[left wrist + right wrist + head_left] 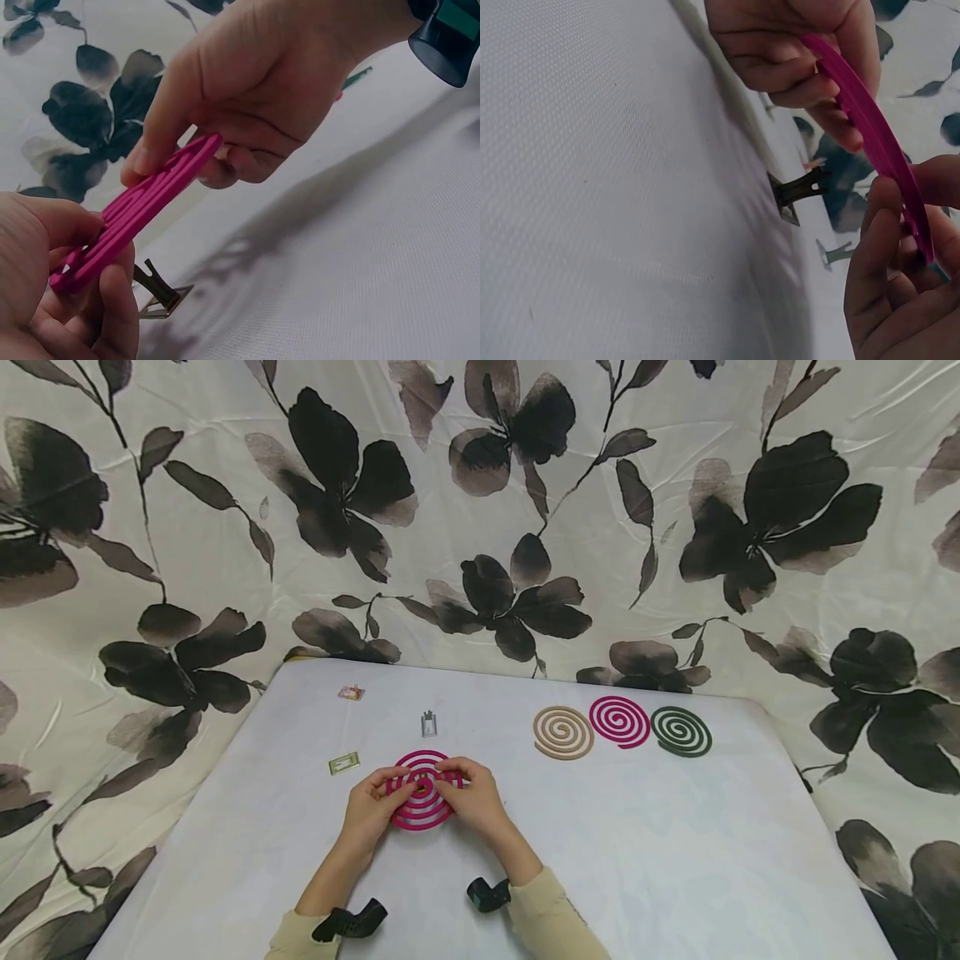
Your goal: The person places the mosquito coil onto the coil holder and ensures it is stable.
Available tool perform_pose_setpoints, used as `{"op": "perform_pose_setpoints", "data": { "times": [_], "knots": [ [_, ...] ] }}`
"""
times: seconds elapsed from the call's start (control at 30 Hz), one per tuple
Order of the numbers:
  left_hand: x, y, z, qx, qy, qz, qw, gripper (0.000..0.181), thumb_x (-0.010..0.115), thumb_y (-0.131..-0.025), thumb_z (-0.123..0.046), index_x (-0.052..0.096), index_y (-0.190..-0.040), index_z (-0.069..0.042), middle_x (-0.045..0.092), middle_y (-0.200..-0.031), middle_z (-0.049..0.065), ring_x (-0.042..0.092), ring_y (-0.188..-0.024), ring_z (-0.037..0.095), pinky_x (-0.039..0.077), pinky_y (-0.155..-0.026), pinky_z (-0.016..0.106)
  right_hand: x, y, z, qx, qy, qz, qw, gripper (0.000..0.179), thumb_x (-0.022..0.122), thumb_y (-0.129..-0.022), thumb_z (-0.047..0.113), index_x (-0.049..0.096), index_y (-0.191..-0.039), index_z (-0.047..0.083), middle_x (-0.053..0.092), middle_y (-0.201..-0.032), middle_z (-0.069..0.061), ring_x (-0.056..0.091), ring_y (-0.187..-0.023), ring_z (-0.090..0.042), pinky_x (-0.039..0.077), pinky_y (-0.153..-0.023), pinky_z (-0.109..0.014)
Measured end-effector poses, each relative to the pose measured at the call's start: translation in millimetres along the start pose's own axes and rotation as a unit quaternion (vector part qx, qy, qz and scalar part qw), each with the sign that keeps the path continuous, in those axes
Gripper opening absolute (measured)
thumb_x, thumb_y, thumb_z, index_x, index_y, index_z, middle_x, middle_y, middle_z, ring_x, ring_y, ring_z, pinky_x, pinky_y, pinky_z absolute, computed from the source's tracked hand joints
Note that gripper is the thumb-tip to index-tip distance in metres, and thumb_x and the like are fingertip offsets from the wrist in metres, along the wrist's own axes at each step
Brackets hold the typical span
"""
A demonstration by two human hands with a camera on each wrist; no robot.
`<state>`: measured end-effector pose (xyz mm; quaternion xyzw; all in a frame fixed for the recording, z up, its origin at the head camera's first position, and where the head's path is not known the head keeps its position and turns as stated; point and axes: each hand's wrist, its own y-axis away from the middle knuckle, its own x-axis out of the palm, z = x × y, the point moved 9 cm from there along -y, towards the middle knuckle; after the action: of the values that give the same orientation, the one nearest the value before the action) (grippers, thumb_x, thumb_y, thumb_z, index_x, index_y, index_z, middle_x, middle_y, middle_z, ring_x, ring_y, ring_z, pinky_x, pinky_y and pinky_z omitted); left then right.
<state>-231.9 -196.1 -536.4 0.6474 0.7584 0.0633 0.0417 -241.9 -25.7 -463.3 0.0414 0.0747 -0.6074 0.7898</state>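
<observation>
A magenta mosquito coil (pixel 420 826) is held between both hands above the white table, tilted in the left wrist view. My left hand (pixel 369 810) pinches its left edge, thumb on the upper face. On the opposite edge, my right hand (pixel 478 797) pinches the coil between thumb and fingers. Beneath the coil stands a small dark metal coil stand (pixel 161 292) with a forked upright on a flat frame, apart from the coil in the right wrist view. It is mostly hidden from the head view.
Three more coils lie at the back right: tan (pixel 563 732), magenta (pixel 619 722) and green (pixel 681 732). Left of the hands are a gold stand (pixel 344 763) and a red-and-gold one (pixel 351 692). A silver stand (pixel 428 724) sits behind them. Flowered cloth (pixel 510 510) hangs behind the table.
</observation>
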Motion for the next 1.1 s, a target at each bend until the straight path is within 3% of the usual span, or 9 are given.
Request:
{"op": "perform_pose_setpoints", "data": {
  "times": [0.2, 0.33, 0.53, 0.67, 0.87, 1.1],
  "knots": [
    [-2.4, -1.0, 1.3, -0.002, -0.004, -0.005, 1.0000, 0.038, 0.075, -0.087, -0.016, 0.062, -0.120, 0.000, 0.069, -0.101, 0.019, 0.067, -0.083, 0.015, 0.053, -0.071, 0.023, 7, -13.5, -28, -0.002, 0.015, -0.001, 0.9999, 0.022, 0.068, -0.089, 0.005, 0.067, -0.111, -0.001, 0.064, -0.103, -0.016, 0.055, -0.076, -0.015, 0.049, -0.058, -0.021],
    [-4.1, -2.0, 2.5, 0.003, -0.012, -0.014, 0.9998, 0.034, 0.074, -0.088, -0.013, 0.063, -0.118, -0.001, 0.070, -0.101, 0.017, 0.066, -0.079, 0.012, 0.054, -0.069, 0.023, 10, -19.8, -45, -0.004, 0.021, -0.007, 0.9998, 0.022, 0.071, -0.087, 0.010, 0.069, -0.109, 0.006, 0.065, -0.104, -0.008, 0.057, -0.083, -0.014, 0.052, -0.065, -0.025],
    [-5.5, -3.7, 3.4, 0.013, -0.026, -0.021, 0.9994, 0.033, 0.073, -0.088, -0.011, 0.063, -0.117, 0.000, 0.068, -0.109, 0.017, 0.066, -0.090, 0.011, 0.053, -0.074, 0.022, 14, -22.7, -45, -0.019, 0.034, -0.022, 0.9990, 0.021, 0.073, -0.086, 0.014, 0.069, -0.105, 0.006, 0.066, -0.106, -0.004, 0.058, -0.102, -0.020, 0.053, -0.081, -0.032],
    [-3.7, -0.1, -1.4, 0.010, -0.026, -0.016, 0.9995, 0.032, 0.071, -0.089, -0.008, 0.063, -0.119, 0.001, 0.066, -0.114, 0.020, 0.063, -0.097, 0.012, 0.052, -0.077, 0.020, 18, -22.6, -44, -0.014, 0.030, -0.024, 0.9991, 0.021, 0.073, -0.086, 0.014, 0.069, -0.105, 0.006, 0.065, -0.107, -0.005, 0.058, -0.103, -0.020, 0.053, -0.082, -0.033],
    [-2.2, -4.5, -0.6, 0.021, -0.039, -0.003, 0.9990, 0.034, 0.070, -0.090, -0.009, 0.064, -0.122, 0.001, 0.060, -0.128, 0.016, 0.050, -0.121, 0.019, 0.046, -0.085, 0.015, 21, -27.3, -50, -0.013, 0.027, -0.024, 0.9993, 0.020, 0.073, -0.087, 0.016, 0.071, -0.106, 0.009, 0.065, -0.112, -0.003, 0.057, -0.108, -0.020, 0.052, -0.086, -0.035],
    [-2.1, -8.1, -0.6, 0.034, -0.053, -0.003, 0.9980, 0.033, 0.071, -0.090, -0.013, 0.066, -0.121, 0.000, 0.057, -0.131, 0.015, 0.046, -0.126, 0.021, 0.045, -0.085, 0.014, 21, -31.8, -59, -0.002, 0.028, -0.032, 0.9991, 0.020, 0.073, -0.087, 0.015, 0.072, -0.107, 0.011, 0.065, -0.114, -0.002, 0.056, -0.109, -0.018, 0.050, -0.088, -0.034]
  ]
}}
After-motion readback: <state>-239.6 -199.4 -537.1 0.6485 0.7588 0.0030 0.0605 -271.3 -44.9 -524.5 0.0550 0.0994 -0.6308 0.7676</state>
